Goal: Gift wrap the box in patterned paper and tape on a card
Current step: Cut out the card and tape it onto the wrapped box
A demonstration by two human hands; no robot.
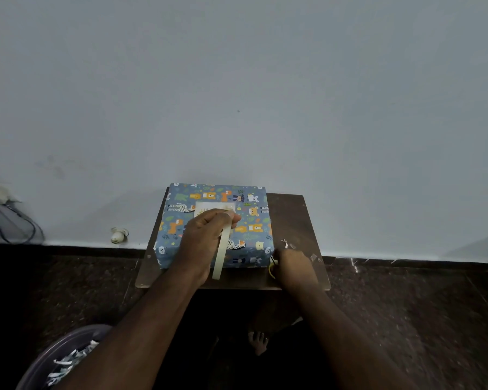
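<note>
Wrapping looks finished: box sits fully covered in blue animal-print paper on the small table, pushed back close to the wall. Card lies on the box top, toward the far side, and the left hand rests over its near edge, fingers curled and pinching a strip of tape that trails toward the near edge of the box. So what's left, by my read, is cutting that strip and pressing it down over the card. Right hand is down at the box's near right corner, closed around something yellow, too hidden to name. Room is tight: the box fills the left of the table, its left side at or past the edge, with bare wood only on the right, dotted with scraps. Bin of shreds sits low left.
</note>
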